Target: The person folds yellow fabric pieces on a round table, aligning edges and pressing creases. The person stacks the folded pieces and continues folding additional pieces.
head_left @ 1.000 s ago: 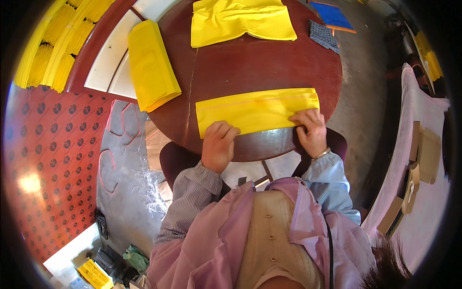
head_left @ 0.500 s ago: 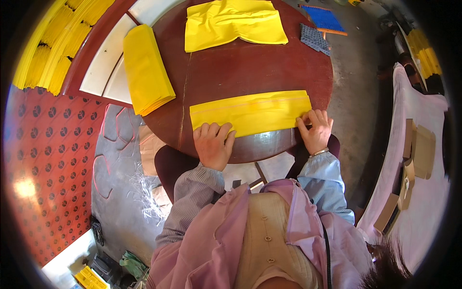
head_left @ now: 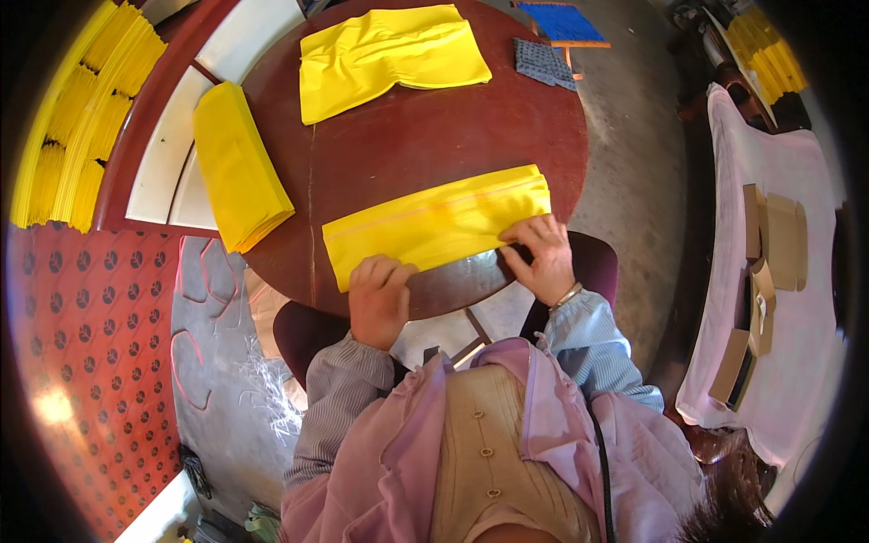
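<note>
A folded yellow cloth strip (head_left: 439,217), with a thin reddish line along its upper part, lies slantwise near the front of the round dark red table (head_left: 444,136). My left hand (head_left: 380,297) has its fingers curled over the strip's near edge, close to the left corner. Near the right end, my right hand (head_left: 545,258) is bent at that same edge, fingertips on the cloth and thumb just below. What lies under the fingertips is hidden. A wider creased yellow piece (head_left: 394,59) is spread at the back, and a thick folded yellow stack (head_left: 240,172) sits at the left rim.
A grey patterned cloth (head_left: 545,63) and a blue mat-like piece (head_left: 561,23) are at the table's far right. Tall yellow piles (head_left: 77,118) stand far left. Cardboard boxes (head_left: 765,308) rest on a pale pink cover (head_left: 715,362) at right. Pale strands (head_left: 272,389) litter the floor.
The whole view has shifted, so the table sits further left. Along the strip's near edge, my right hand has slid inward from the right corner. My left hand stays near the left corner.
</note>
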